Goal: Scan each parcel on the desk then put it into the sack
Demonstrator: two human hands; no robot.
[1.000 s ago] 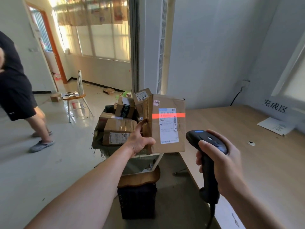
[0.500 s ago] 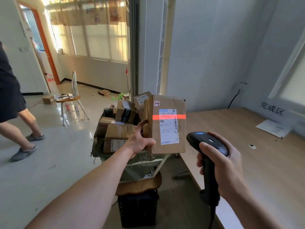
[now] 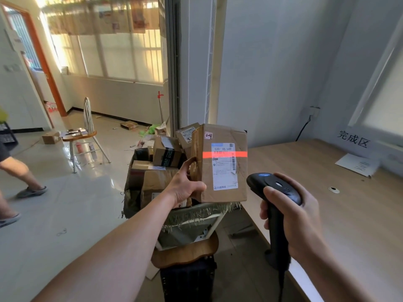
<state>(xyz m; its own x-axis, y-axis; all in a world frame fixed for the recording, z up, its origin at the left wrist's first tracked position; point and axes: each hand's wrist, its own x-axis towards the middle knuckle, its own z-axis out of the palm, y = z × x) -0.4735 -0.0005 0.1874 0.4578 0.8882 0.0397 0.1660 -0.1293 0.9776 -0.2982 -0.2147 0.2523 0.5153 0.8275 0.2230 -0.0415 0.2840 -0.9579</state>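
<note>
My left hand (image 3: pixel 185 186) grips a brown cardboard parcel (image 3: pixel 220 192) by its left edge and holds it upright in the air, white label facing me. A red scan line crosses the top of the label (image 3: pixel 224 165). My right hand (image 3: pixel 292 216) grips a black handheld scanner (image 3: pixel 273 188), its head aimed at the parcel from the lower right. Behind and below the parcel stands the open sack (image 3: pixel 130 192), with several cardboard boxes (image 3: pixel 166 153) piled in it.
The wooden desk (image 3: pixel 327 214) stretches to the right with a paper sheet (image 3: pixel 357 164) near the wall. A wooden stool on a black crate (image 3: pixel 187 277) stands under the sack. A chair (image 3: pixel 85 136) and a walking person's legs (image 3: pixel 17 177) are at the left.
The view has swung slightly; the person at the left has walked further left, almost out of view. Both hands, the parcel and the scan line stay as they were.
</note>
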